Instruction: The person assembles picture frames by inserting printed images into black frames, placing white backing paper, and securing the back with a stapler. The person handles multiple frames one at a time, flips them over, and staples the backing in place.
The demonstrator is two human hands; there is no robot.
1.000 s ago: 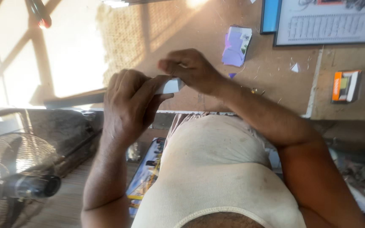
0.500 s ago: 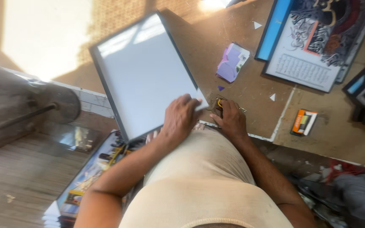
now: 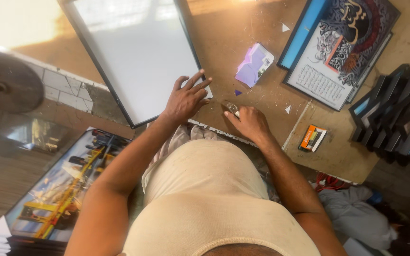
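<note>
A: What lies on the bench?
B: 1 black-framed white panel (image 3: 134, 52), flat, overhanging the left edge.
A: And the small metal tool (image 3: 232, 108)?
B: Near the front edge (partly hidden).

Brown worktable (image 3: 243, 33), black-framed white panel (image 3: 134, 52), purple paper stack (image 3: 254, 65), framed calligraphy print (image 3: 342, 47), small orange box (image 3: 312, 138)

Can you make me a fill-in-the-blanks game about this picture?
1. The left hand presses flat on the big black-edged ____ panel.
2. The right hand grips a small ____ tool.
3. The small box on the brown table is black and ____.

Missing words: white; metal; orange.
</note>
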